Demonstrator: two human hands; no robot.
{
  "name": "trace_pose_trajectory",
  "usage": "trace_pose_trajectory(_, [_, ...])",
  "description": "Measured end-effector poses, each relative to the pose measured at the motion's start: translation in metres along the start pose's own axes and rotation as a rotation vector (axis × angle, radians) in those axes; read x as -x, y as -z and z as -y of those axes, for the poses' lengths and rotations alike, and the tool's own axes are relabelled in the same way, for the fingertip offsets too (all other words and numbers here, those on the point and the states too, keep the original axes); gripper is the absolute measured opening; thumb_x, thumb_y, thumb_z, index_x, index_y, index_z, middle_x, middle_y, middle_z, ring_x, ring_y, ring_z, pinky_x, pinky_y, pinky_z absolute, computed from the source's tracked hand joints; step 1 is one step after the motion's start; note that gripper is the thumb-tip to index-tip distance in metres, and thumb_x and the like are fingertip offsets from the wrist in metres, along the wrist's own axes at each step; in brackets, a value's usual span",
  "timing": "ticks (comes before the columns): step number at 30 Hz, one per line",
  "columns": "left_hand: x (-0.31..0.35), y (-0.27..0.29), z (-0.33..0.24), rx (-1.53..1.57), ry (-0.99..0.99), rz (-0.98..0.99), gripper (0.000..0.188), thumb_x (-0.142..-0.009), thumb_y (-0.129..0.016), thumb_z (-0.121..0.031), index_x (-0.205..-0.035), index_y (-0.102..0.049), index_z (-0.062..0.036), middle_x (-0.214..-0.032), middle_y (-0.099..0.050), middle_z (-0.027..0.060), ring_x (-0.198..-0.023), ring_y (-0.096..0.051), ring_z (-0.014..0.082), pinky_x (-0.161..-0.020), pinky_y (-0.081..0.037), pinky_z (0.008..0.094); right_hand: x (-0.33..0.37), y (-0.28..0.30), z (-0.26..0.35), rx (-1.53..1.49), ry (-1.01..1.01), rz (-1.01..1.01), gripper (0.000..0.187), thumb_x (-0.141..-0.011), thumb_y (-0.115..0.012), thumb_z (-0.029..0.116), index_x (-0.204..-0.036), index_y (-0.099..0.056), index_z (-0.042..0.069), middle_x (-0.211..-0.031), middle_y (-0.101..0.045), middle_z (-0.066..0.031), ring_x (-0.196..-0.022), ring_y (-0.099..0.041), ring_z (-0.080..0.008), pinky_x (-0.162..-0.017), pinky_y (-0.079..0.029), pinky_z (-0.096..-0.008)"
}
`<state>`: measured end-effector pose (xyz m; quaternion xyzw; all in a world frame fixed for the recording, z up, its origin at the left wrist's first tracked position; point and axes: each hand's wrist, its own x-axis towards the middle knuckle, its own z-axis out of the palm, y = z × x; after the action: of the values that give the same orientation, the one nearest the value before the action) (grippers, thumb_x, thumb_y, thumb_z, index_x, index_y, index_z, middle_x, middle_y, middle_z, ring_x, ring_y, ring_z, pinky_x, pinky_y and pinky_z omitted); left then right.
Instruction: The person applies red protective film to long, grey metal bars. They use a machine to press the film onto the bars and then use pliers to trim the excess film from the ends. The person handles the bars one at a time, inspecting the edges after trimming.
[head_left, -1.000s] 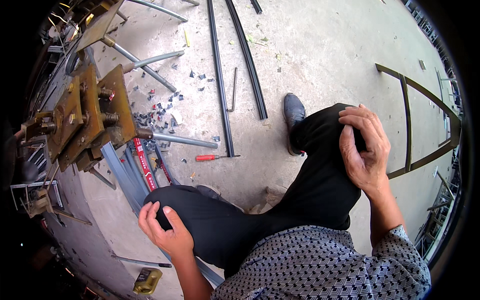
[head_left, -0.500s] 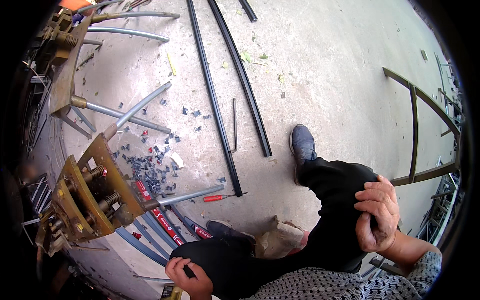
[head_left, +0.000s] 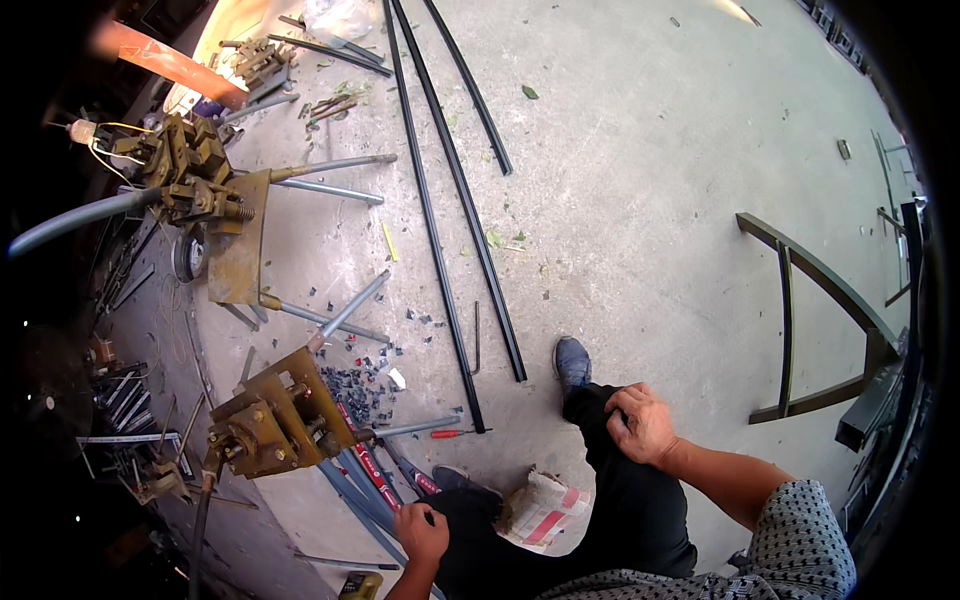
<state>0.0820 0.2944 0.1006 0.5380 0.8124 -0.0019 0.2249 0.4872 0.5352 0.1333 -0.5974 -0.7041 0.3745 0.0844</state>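
Observation:
My left hand rests on my left thigh in the black trousers, with its fingers curled in and a dark gap between thumb and forefinger. My right hand lies on my right knee, closed loosely, and nothing shows in it. Nearest the left hand are grey strips with red labels and a steel clamp-like fixture with a rod handle. A red-handled screwdriver lies on the floor by the end of a long black rail.
Small dark offcuts litter the floor beside the fixture. Another steel fixture stands farther back at left. An L-shaped rod lies between the rails. A torn paper sack sits between my feet, and a curved metal frame lies at right.
The view has tilted toward the far floor, bringing more of the left-hand machinery into sight. My hands stay on my legs; the right one looks more closed.

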Motion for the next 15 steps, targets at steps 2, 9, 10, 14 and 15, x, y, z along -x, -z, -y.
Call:
trace_pose_trajectory(2, [0.017, -0.001, -0.020, -0.017, 0.024, 0.064, 0.011, -0.084, -0.070, -0.014, -0.089, -0.064, -0.0070, -0.099, -0.064, 0.0167, -0.100, -0.060, 0.0409, -0.088, -0.049, 0.0512, -0.010, 0.001, -0.001, 0.007, -0.040, 0.066, 0.014, -0.083, -0.064, 0.011, -0.095, -0.071, 0.006, -0.099, -0.073, -0.0148, -0.100, -0.067, -0.0370, -0.087, -0.056, -0.0470])
trace_pose_trajectory(9, [0.002, 0.086, -0.193, 0.340, 0.113, 0.458, 0.025, -0.092, -0.072, -0.026, -0.101, -0.071, -0.0029, -0.101, -0.072, 0.0172, -0.097, -0.071, 0.0362, -0.087, -0.057, 0.0451, -0.002, 0.020, -0.007, 0.098, -0.035, 0.118, 0.022, -0.084, -0.064, 0.019, -0.102, -0.070, 0.008, -0.112, -0.071, -0.0140, -0.113, -0.064, -0.0354, -0.097, -0.053, -0.0468])
trace_pose_trajectory(10, [-0.003, 0.099, -0.213, 0.413, 0.124, 0.492, 0.026, -0.094, -0.071, -0.028, -0.103, -0.071, -0.0030, -0.102, -0.073, 0.0172, -0.096, -0.073, 0.0351, -0.086, -0.057, 0.0439, -0.002, 0.027, -0.004, 0.134, 0.020, 0.117, 0.023, -0.084, -0.064, 0.019, -0.103, -0.070, 0.008, -0.114, -0.070, -0.0137, -0.114, -0.064, -0.0354, -0.098, -0.052, -0.0472])
trace_pose_trajectory(14, [-0.023, 0.148, -0.273, 0.528, 0.188, 0.440, 0.026, -0.096, -0.070, -0.026, -0.106, -0.072, -0.0025, -0.097, -0.076, 0.0157, -0.090, -0.075, 0.0290, -0.084, -0.058, 0.0383, 0.013, 0.057, 0.000, 0.030, -0.004, 0.177, 0.023, -0.084, -0.063, 0.017, -0.103, -0.069, 0.007, -0.116, -0.069, -0.0150, -0.115, -0.063, -0.0373, -0.098, -0.053, -0.0469])
trace_pose_trajectory(15, [-0.025, 0.154, -0.277, 0.555, 0.201, 0.403, 0.025, -0.097, -0.070, -0.026, -0.106, -0.072, -0.0025, -0.096, -0.076, 0.0153, -0.090, -0.075, 0.0283, -0.083, -0.058, 0.0380, 0.017, 0.065, -0.002, 0.001, -0.028, 0.189, 0.023, -0.084, -0.063, 0.017, -0.103, -0.070, 0.007, -0.115, -0.069, -0.0162, -0.114, -0.063, -0.0382, -0.099, -0.053, -0.0472])
